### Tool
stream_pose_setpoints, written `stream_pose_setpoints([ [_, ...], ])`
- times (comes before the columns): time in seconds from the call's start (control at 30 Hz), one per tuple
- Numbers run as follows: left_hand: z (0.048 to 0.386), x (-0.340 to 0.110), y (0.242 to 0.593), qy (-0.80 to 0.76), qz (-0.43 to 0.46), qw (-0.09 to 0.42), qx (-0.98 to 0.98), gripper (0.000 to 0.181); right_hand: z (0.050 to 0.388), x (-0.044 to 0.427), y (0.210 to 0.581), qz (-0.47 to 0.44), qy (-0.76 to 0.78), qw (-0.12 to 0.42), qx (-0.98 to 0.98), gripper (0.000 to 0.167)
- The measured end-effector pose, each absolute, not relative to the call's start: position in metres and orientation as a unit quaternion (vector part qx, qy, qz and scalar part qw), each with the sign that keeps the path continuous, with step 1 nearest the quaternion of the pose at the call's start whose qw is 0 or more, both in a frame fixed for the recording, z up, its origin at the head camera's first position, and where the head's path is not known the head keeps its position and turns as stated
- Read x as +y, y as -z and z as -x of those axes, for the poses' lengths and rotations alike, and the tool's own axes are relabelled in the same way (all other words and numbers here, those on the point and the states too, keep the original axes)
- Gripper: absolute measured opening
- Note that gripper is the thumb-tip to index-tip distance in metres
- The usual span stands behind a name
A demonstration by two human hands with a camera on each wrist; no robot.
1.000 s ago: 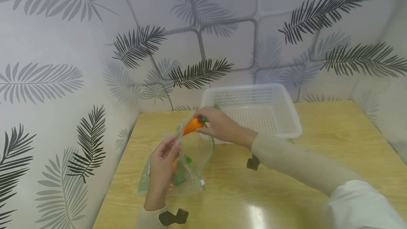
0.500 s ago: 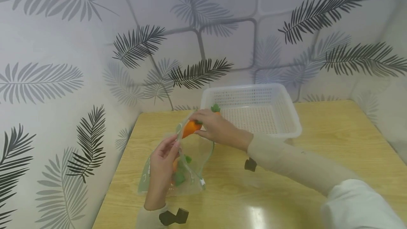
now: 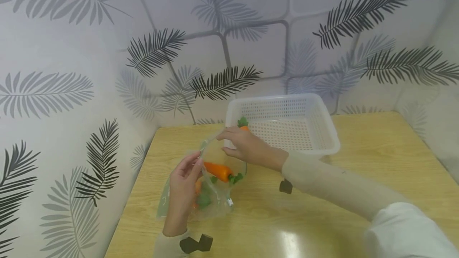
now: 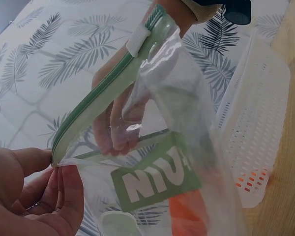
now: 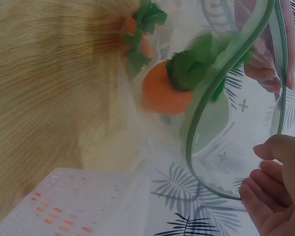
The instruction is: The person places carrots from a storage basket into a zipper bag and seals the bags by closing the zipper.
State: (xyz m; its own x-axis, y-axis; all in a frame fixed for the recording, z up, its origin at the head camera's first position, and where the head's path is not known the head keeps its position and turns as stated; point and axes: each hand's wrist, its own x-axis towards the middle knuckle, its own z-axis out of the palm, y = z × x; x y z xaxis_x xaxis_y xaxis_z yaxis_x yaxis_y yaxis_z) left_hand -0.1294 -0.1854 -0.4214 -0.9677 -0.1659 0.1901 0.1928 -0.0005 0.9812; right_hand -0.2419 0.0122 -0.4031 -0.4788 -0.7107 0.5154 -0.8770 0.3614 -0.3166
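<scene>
A clear zip bag (image 4: 147, 191) with a green zip edge and white slider (image 4: 137, 40) stands open-mouthed. My left hand (image 3: 183, 188) pinches its rim between thumb and fingers. A toy-like orange carrot (image 3: 219, 171) with green leaves lies inside near the mouth, apart from my right hand. Lower in the bag are more orange and green shapes, partly hidden by my left hand and the film. My right hand (image 3: 247, 145) hovers at the mouth with thumb and fingers apart, holding nothing. In the right wrist view, the carrot (image 5: 164, 93) is blurred inside the bag.
A white perforated basket (image 3: 324, 124) stands at the back of the wooden table (image 3: 376, 178), against a leaf-patterned wall. Another carrot (image 3: 244, 128) with a leafy top shows in its left end, partly behind my right hand.
My right hand has let go of the carrot, which has dropped down into the bag with its leaves now to the right. My left hand keeps its pinch on the bag rim.
</scene>
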Motion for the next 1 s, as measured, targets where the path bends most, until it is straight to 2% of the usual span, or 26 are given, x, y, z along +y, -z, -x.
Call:
stream_pose_setpoints([
  [0.23,0.13,-0.186,0.42,0.705,-0.004,0.134,-0.697,0.033,0.246,0.029,0.407,-0.499,-0.313,0.191,-0.785,0.016],
  [0.37,0.13,-0.188,0.418,0.703,-0.008,0.144,-0.696,0.033,0.251,0.043,0.406,-0.468,-0.346,0.2,-0.788,0.011],
  [0.53,0.129,-0.191,0.416,0.706,-0.011,0.145,-0.693,0.031,0.263,0.058,0.407,-0.399,-0.382,0.133,-0.823,0.011],
  [0.73,0.127,-0.195,0.41,0.7,-0.013,0.156,-0.697,0.032,0.287,0.072,0.42,-0.311,-0.382,0.056,-0.869,0.019],
  [1.0,0.125,-0.196,0.407,0.703,-0.019,0.151,-0.695,0.032,0.309,0.076,0.432,-0.254,-0.36,-0.014,-0.898,0.024],
])
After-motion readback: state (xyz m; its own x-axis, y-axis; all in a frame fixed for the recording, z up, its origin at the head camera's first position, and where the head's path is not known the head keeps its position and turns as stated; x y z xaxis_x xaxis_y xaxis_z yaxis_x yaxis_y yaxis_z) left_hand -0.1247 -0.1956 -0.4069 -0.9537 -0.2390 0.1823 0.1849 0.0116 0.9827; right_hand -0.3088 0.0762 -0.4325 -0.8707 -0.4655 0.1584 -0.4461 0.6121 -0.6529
